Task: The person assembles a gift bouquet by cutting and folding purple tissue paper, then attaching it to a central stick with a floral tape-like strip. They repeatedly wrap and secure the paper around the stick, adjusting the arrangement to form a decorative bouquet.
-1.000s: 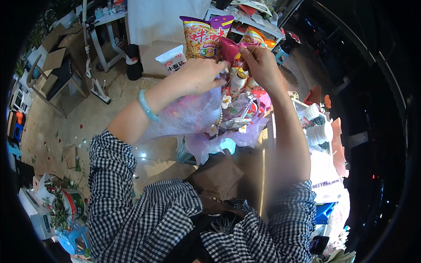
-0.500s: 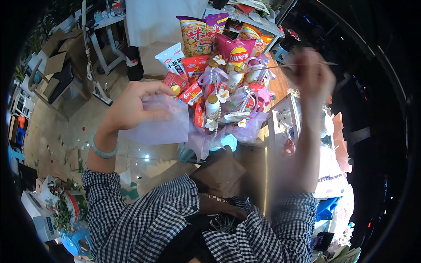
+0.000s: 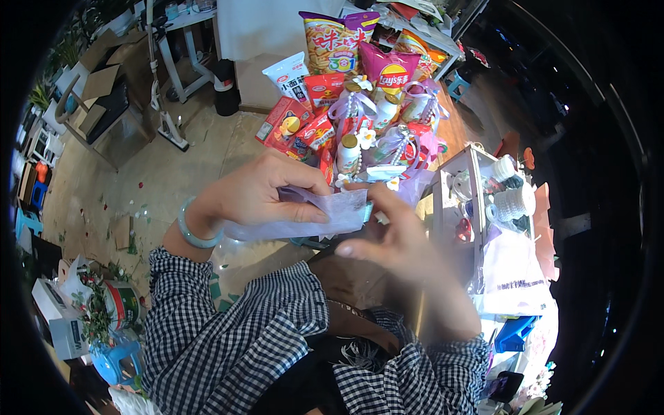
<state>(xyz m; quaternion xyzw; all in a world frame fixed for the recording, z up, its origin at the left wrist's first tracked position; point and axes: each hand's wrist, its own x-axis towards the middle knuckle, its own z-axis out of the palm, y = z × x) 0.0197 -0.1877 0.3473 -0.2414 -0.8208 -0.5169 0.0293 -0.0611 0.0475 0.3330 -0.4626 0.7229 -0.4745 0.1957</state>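
A sheet of pale lilac wrapping tissue (image 3: 325,207), folded lengthwise, is pinched between the thumb and fingers of my left hand (image 3: 266,194). My right hand (image 3: 391,238) is at the sheet's right end, partly blurred. Its thumb stands apart below the sheet, and its index finger reaches along the upper edge; whether it touches cannot be made out. Just beyond stands a snack bouquet with chip bags (image 3: 337,45), red snack packets (image 3: 319,131), small bottles (image 3: 349,153), white flowers, pearl strands and lilac ribbon. My hands hide its lower front.
A white-framed shelf (image 3: 477,207) with spools stands close on the right, by a wooden tabletop (image 3: 451,135). White plastic bags (image 3: 513,277) lie nearer me. Left are a chair (image 3: 104,114), a bin (image 3: 225,93) and a blue stool (image 3: 117,360). Scraps lie on the floor.
My right hand has come down and left from high beside the bouquet to the tissue's end. The thin strand it held no longer shows. My left hand moved right and lower with the tissue.
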